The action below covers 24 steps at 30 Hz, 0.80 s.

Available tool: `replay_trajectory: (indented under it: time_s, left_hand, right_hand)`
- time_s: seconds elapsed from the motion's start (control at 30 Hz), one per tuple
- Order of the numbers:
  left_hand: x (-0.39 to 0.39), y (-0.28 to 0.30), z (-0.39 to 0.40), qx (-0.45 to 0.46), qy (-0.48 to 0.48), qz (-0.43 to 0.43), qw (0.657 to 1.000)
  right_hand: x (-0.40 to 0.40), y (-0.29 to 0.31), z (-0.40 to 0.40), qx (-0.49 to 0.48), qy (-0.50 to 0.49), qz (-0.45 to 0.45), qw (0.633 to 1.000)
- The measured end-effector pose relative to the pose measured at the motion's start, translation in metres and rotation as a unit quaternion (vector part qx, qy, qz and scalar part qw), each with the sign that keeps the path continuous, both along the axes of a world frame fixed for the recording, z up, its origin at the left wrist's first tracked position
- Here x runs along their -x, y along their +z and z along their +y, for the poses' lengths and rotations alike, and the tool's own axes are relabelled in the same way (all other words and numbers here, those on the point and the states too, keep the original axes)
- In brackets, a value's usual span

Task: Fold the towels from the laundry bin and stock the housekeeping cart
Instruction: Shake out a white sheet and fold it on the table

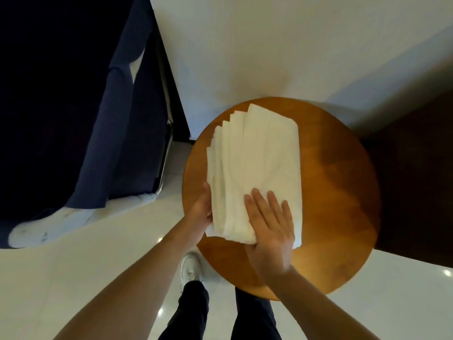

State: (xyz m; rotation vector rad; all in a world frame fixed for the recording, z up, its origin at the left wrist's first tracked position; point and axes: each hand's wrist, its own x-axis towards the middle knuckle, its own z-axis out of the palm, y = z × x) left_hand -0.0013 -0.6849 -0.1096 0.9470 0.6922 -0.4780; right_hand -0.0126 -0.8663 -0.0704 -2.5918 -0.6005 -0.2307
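Flat right hand (270, 225) on folded towels (255, 168), left hand (199, 209) beside

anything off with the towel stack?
Slightly. The towels on the round table are fanned, their left edges stepped rather than flush. The left hand grips that side; the right hand presses flat on top.

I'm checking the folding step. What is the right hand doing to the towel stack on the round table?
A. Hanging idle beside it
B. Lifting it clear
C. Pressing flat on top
C: the right hand lies flat, fingers straight, on the white towel stack resting on the round wooden table.
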Motion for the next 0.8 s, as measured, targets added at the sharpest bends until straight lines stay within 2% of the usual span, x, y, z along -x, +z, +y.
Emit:
replay_trajectory:
  time_s: [0.07, 0.17, 0.27, 0.33, 0.43, 0.47, 0.5, 0.53, 0.57, 0.6, 0.63, 0.67, 0.7, 0.8]
  left_hand:
    - [0.0, 0.003, 0.005, 0.058, 0.035, 0.018, 0.998]
    - [-0.003, 0.016, 0.012, 0.052, 0.06, 0.04, 0.996]
    - [-0.013, 0.032, 0.006, 0.017, 0.025, 0.03, 0.999]
    - [-0.022, 0.036, -0.003, -0.102, -0.008, 0.039, 0.994]
    - [-0.027, 0.023, -0.006, -0.279, -0.075, 0.016, 0.957]
    - [-0.027, 0.02, -0.004, -0.335, -0.096, -0.008, 0.937]
    - [-0.028, 0.018, -0.002, -0.406, -0.136, -0.036, 0.903]
    - [-0.03, 0.019, -0.001, -0.499, -0.201, -0.046, 0.842]
    - [-0.031, 0.019, -0.002, -0.593, -0.257, -0.053, 0.761]
    - [-0.033, 0.022, -0.007, -0.667, -0.291, -0.083, 0.681]
    - [-0.034, 0.023, -0.014, -0.71, -0.307, -0.134, 0.62]
    - [-0.033, 0.022, -0.024, -0.717, -0.314, -0.187, 0.593]
    - [-0.031, 0.017, -0.032, -0.711, -0.33, -0.214, 0.583]
    - [-0.022, -0.012, -0.041, -0.684, -0.401, -0.182, 0.581]
  right_hand:
    - [0.012, -0.008, 0.009, 0.076, 0.057, 0.008, 0.995]
    - [0.021, -0.023, 0.013, 0.191, 0.085, 0.042, 0.977]
    - [0.019, -0.026, 0.012, 0.232, 0.064, 0.088, 0.966]
    - [0.016, -0.025, 0.015, 0.264, 0.067, 0.129, 0.953]
    - [0.008, -0.017, 0.008, 0.268, 0.113, 0.17, 0.942]
    - [0.002, -0.012, 0.001, 0.242, 0.117, 0.179, 0.946]
    - [-0.009, -0.007, -0.006, 0.217, 0.104, 0.179, 0.954]
    - [-0.023, -0.004, -0.012, 0.202, 0.072, 0.161, 0.963]
    - [-0.039, -0.003, -0.016, 0.201, 0.028, 0.14, 0.969]
    - [-0.056, -0.007, -0.019, 0.205, -0.014, 0.132, 0.97]
    - [-0.072, -0.015, -0.02, 0.211, -0.042, 0.138, 0.967]
    - [-0.083, -0.025, -0.02, 0.219, -0.053, 0.152, 0.962]
    - [-0.089, -0.035, -0.019, 0.228, -0.049, 0.164, 0.958]
    - [-0.09, -0.068, -0.022, 0.253, -0.034, 0.159, 0.954]
